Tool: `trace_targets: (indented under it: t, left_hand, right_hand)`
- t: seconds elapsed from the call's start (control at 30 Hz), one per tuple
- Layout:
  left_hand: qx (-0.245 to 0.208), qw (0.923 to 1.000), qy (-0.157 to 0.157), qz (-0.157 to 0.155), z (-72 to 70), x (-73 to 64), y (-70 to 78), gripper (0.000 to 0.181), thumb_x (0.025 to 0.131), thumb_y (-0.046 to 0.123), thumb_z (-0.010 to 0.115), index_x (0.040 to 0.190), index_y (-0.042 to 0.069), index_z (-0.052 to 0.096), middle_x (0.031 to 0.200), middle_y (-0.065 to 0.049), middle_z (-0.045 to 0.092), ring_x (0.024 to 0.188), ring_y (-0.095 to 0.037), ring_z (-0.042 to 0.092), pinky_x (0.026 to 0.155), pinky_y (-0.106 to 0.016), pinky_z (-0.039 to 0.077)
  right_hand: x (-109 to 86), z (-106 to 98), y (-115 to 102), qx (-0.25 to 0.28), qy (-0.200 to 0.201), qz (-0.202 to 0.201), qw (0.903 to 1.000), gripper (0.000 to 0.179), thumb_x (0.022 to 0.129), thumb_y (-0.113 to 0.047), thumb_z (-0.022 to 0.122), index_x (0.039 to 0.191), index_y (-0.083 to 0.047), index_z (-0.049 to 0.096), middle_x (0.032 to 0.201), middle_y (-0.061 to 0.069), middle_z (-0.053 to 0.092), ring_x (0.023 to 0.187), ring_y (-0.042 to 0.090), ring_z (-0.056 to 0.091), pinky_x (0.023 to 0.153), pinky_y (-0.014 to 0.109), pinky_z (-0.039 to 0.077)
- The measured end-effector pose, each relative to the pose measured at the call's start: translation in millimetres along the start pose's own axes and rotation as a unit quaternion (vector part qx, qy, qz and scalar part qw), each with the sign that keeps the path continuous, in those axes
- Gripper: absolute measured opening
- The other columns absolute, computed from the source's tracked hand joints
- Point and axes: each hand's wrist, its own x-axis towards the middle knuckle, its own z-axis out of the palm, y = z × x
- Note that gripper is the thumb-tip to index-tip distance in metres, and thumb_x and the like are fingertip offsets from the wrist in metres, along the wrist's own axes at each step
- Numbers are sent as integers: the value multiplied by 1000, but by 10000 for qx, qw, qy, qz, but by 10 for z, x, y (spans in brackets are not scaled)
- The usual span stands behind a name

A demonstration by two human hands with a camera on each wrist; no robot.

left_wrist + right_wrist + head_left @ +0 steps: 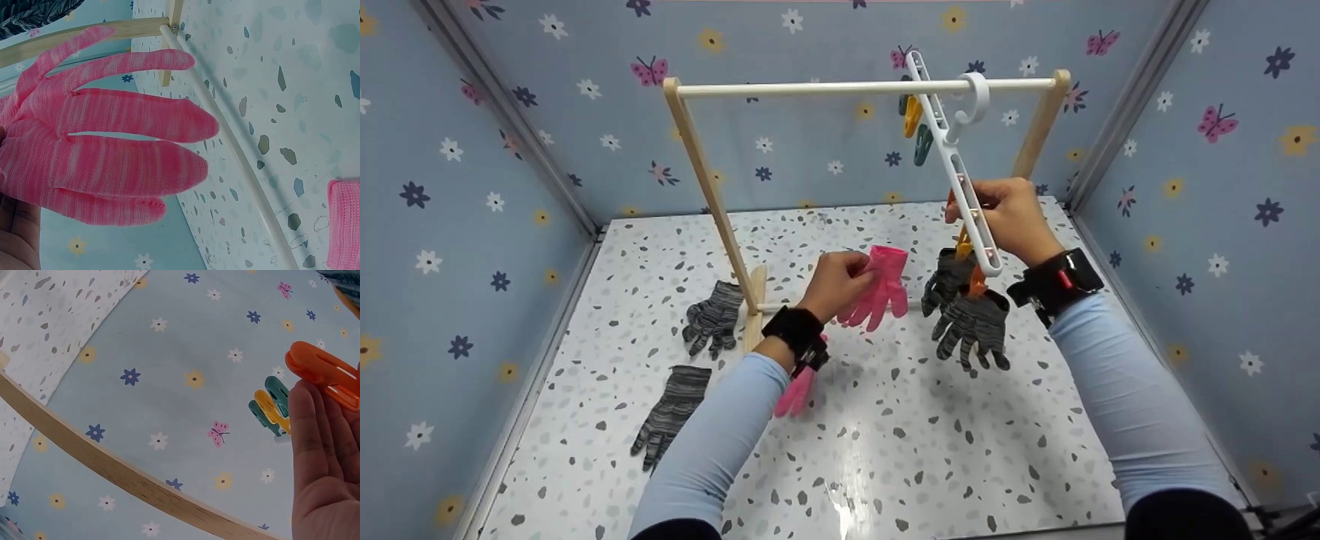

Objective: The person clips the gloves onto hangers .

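My left hand [836, 285] pinches a pink knit glove [889, 279] near its cuff, holding it above the table with its fingers hanging down. That glove [124, 115] fills much of the left wrist view. On the right, my right hand [1018, 219] grips an orange clip [320, 370] on a white clip hanger [952, 161]; the thumb's contact is hidden in the right wrist view. Two grey striped gloves [981, 324] hang from yellow and orange clips at the hanger's near end. Green and yellow clips [913, 116] on its far end hold nothing.
The hanger hooks over the white bar [825, 89] of a wooden rack [709, 180]. Two more grey gloves [671, 409] lie at the table's left. Another pink glove [795, 394] lies partly behind my left wrist. Flower-patterned walls [457, 225] enclose the speckled table [915, 457].
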Motion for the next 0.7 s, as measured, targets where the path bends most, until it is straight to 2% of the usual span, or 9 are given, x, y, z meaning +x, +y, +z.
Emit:
trace_targets:
  t: [0.17,0.37,0.47,0.57,0.7]
  left_hand:
    - [-18,10000,23,-85,9,15,11,10,99,5,74,96,-4,77,83,-12,72,74,-10,55,70,-21,47]
    - [-49,9999,28,-113,25,36,24,12,100,6,75,91,-2,75,79,-6,67,72,-10,54,68,-21,45]
    - [-48,9999,11,-116,31,49,40,14,100,6,74,88,-1,72,76,-2,62,72,-10,53,68,-21,45]
    - [-57,9999,12,-125,35,59,61,12,100,6,74,90,-1,74,78,-3,64,73,-10,54,68,-21,45]
    - [-81,9999,28,-69,43,67,78,13,99,5,75,89,-2,73,78,-6,65,72,-10,54,68,-22,46]
  right_hand:
    - [4,24,8,-152,75,-118,9998,17,95,-10,84,102,6,83,84,5,82,63,2,67,56,17,53]
    - [10,34,-11,-100,58,-120,9999,16,96,-7,80,100,9,82,90,24,80,64,2,66,57,16,52]
    - [10,33,-20,-56,47,-90,9999,15,97,-6,79,100,8,82,87,18,81,64,3,67,57,16,52]
    - [21,27,-3,51,52,-101,9999,14,97,-7,79,100,7,82,81,8,81,65,5,69,57,17,54]
    - [33,27,40,136,79,-196,9997,14,99,-6,77,99,6,83,82,14,81,64,5,69,55,17,53]
